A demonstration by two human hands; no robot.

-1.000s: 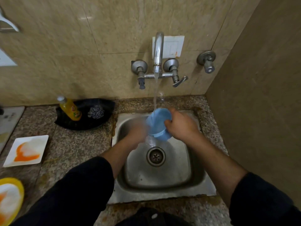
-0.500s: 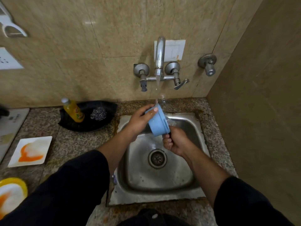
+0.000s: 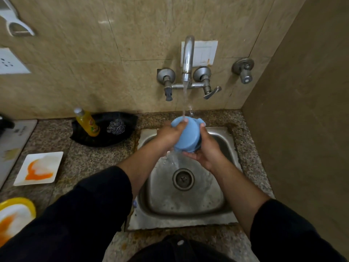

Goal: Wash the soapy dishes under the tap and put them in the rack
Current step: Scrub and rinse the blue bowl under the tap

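A blue bowl [image 3: 187, 137] is held tipped over the steel sink [image 3: 188, 203], its bottom facing me. Water runs from the tap [image 3: 188, 59] onto its upper rim and pours off the lower edge into the basin. My left hand [image 3: 170, 135] grips the bowl's left side, fingers over the rim under the stream. My right hand [image 3: 207, 150] cups it from the right and below. A white square plate [image 3: 38, 168] smeared with orange lies on the counter at left. A yellow-rimmed plate [image 3: 15, 216] with orange smears sits at the bottom left edge.
A black tray [image 3: 105, 137] behind the sink's left holds a yellow dish-soap bottle [image 3: 87, 122] and a steel scrubber [image 3: 116, 126]. A side wall stands close on the right. A grey appliance [image 3: 13, 142] lies at the far left. No rack is in view.
The bowl has been turned from its side to bottom-toward-me and raised into the stream. My right hand moved from under it up to its right side; my left shifted onto the rim.
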